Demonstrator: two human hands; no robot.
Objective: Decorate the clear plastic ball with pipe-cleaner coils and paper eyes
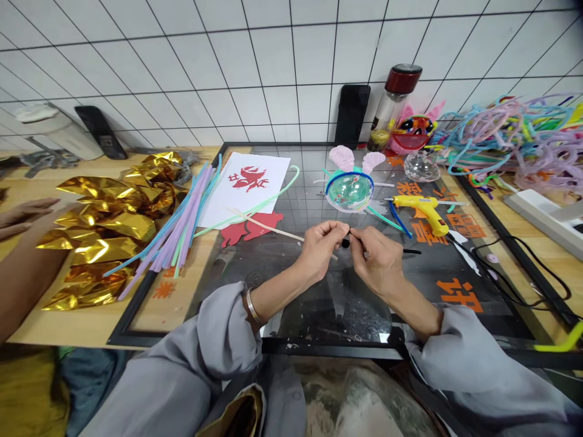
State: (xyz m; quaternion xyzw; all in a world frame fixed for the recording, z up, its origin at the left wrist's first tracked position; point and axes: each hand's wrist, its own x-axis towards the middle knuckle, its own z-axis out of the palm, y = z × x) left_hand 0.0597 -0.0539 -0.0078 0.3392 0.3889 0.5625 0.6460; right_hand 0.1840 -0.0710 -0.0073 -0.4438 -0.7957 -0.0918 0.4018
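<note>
Above the glass-topped board, my left hand (321, 246) and my right hand (378, 255) meet, fingers closed in a pinch. Between them is a black pipe cleaner (345, 243), its near part bunched into a small dark lump. A straight black end (412, 251) shows beyond my right hand; whether it is the same piece I cannot tell. Just past my hands lies a round clear craft piece (350, 192) with green inside, a blue rim and two pink ears. A yellow glue gun (423, 211) rests to its right.
On the left are purple, blue and green pipe cleaners (182, 224), gold foil (104, 230) and another person's arm (34, 267). A red paper cutout (250, 229) lies near a white sheet (218, 182). Toward the right stand a bottle (387, 115), tangled pipe cleaners (496, 139) and a power strip (546, 212).
</note>
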